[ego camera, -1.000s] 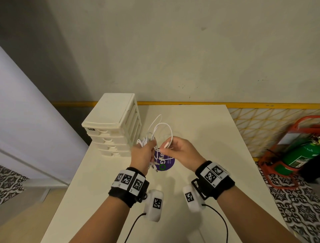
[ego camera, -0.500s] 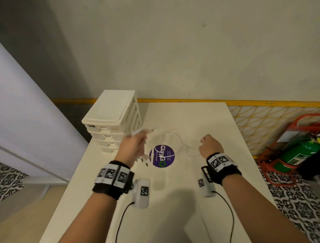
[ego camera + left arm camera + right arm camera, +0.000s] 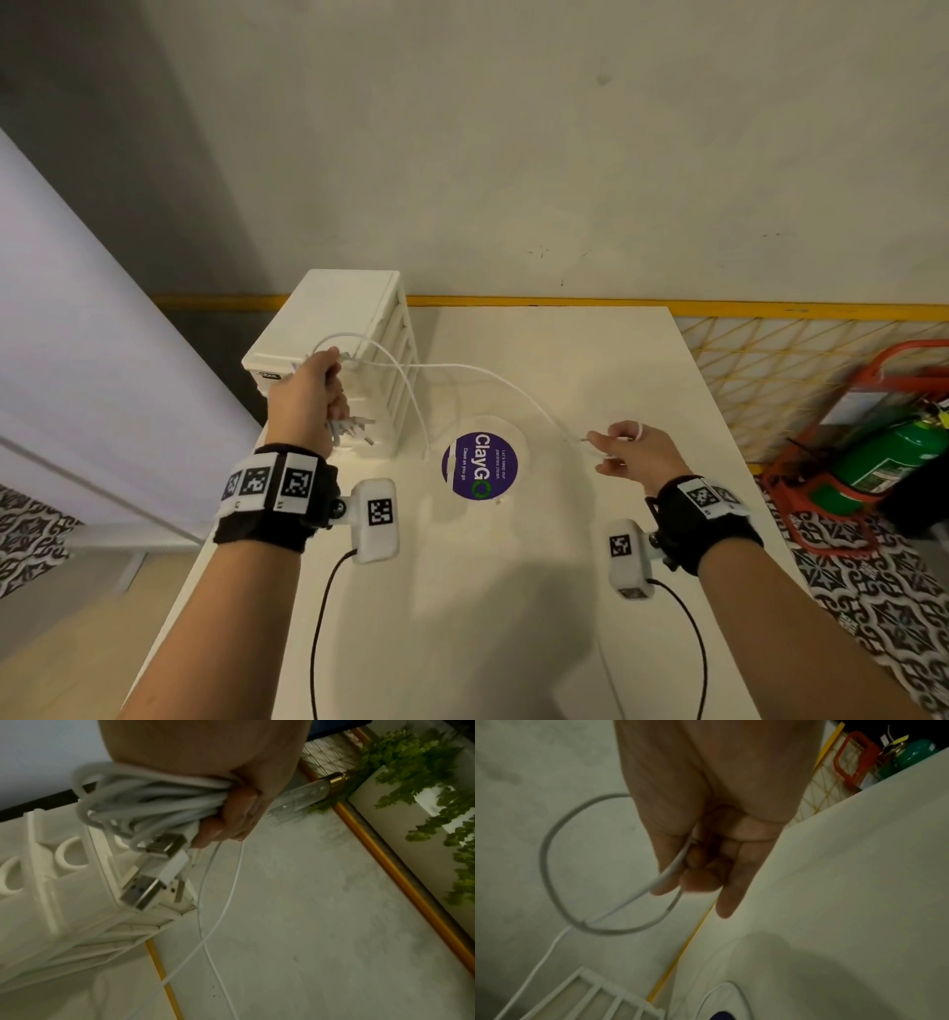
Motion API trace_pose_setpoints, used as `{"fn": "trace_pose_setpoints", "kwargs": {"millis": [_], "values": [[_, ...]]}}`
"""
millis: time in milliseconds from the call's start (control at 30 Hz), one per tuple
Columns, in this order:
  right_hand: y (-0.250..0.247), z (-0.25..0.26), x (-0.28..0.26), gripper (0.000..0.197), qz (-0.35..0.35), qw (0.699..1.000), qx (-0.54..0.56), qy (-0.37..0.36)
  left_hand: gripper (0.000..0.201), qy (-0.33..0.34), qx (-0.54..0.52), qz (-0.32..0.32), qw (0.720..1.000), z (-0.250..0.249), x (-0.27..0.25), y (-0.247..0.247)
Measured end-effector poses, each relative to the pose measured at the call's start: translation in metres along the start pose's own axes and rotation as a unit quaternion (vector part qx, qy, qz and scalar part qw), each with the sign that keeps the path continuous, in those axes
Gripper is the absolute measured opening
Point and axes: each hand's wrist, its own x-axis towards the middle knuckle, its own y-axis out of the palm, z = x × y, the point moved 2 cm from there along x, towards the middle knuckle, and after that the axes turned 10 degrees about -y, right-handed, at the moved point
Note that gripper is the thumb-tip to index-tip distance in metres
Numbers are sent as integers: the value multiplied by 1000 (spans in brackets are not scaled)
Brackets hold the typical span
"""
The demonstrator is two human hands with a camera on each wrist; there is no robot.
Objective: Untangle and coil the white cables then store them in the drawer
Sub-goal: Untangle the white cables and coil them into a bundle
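My left hand (image 3: 313, 395) grips a bundle of white cables (image 3: 154, 801) in front of the white drawer unit (image 3: 354, 329); USB plugs (image 3: 154, 874) hang below the fist. One white cable (image 3: 482, 372) runs from that bundle across to my right hand (image 3: 621, 452), which pinches its end between thumb and fingers. In the right wrist view that cable (image 3: 552, 862) curls in a loop beside the hand (image 3: 700, 866). Another strand (image 3: 418, 416) hangs down to the table. All drawers look closed.
The white table (image 3: 513, 591) bears a round purple sticker (image 3: 480, 465) between my hands. A yellow-edged wall runs behind it. At the right, on the floor, a green fire extinguisher (image 3: 888, 457) stands in a red frame.
My hands have pulled apart: the left went left and back to the drawer unit with the bundle, the right went right, drawing one cable out across the table.
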Motion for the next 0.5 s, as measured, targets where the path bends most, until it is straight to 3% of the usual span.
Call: {"fn": "trace_pose_setpoints", "kwargs": {"millis": [133, 233, 300, 400, 500], "values": [[20, 11, -10, 21, 122, 992, 38, -22, 27, -13, 30, 14, 999, 11, -3, 7], [29, 16, -12, 19, 113, 993, 2, -33, 25, -3, 69, 26, 997, 19, -8, 15], [25, 13, -5, 16, 52, 988, -135, -47, 24, -3, 86, 33, 996, 23, -11, 21], [12, 1, 8, 23, 7, 941, -335, -50, 24, -1, 69, 26, 997, 17, -11, 20], [3, -11, 12, 64, 39, 910, -412, -10, 24, 5, 64, 26, 998, 5, -9, 16]]}}
